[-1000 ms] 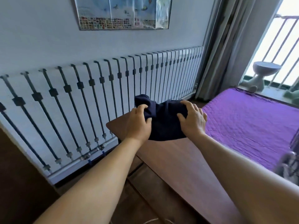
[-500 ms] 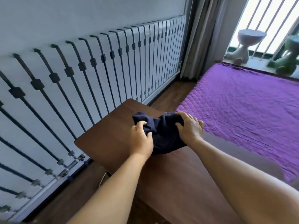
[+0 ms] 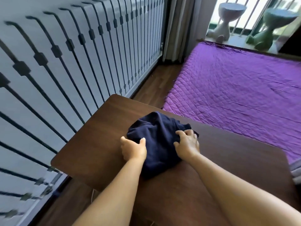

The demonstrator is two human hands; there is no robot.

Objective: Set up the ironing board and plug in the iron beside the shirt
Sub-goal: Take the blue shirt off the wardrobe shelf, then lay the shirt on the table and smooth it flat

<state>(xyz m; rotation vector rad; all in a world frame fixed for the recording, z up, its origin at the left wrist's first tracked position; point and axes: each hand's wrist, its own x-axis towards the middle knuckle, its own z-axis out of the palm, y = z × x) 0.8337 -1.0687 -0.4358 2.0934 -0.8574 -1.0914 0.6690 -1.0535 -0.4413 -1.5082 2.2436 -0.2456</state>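
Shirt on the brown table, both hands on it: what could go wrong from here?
1. The dark shirt is bunched, not flat, and gripped by the left hand and right hand; left like that it may keep its creases.
2. It lies near the table end by the radiator; a pull could drag it off.
3. No iron or ironing board is in view, so those steps look not yet done.

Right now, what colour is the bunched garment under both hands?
Dark navy blue bunched garment, plain, on the brown wooden table; head view.
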